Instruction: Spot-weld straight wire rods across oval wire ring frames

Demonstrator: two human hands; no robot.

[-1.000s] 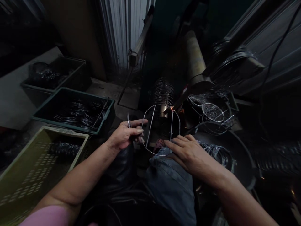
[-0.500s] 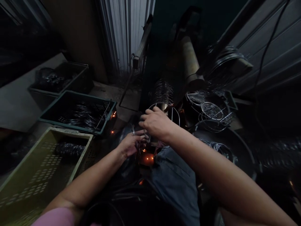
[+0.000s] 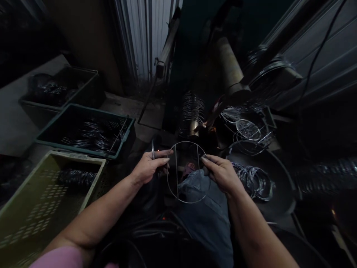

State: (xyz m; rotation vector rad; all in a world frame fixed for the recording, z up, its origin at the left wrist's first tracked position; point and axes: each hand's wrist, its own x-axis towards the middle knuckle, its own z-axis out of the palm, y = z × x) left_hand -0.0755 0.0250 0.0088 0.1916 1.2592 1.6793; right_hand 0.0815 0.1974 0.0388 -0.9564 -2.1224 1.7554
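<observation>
A round wire ring with two cross bars [image 3: 186, 172] is held flat over my denim-clad knee [image 3: 205, 216]. My left hand [image 3: 149, 165] grips its left rim and also pinches a few short wire pieces that stick up between the fingers. At the ring's right rim my right hand [image 3: 220, 172] is closed on the wire. Just beyond the ring stands the spot welder's electrode tip [image 3: 205, 124], not touching the ring. Behind it a stack of wire pieces [image 3: 192, 109] rests on the machine.
On the left sit a yellow-green crate [image 3: 41, 197] and two dark green crates [image 3: 86, 130] holding wire parts. To the right lie loose wire rings [image 3: 255, 182] and finished wire frames [image 3: 248, 130]. The welder arm [image 3: 231, 74] reaches in from the upper right.
Sparks at the weld have died out. My right hand came back from the far rim to the right rim. The ring has been pulled away from the electrode, toward my knee.
</observation>
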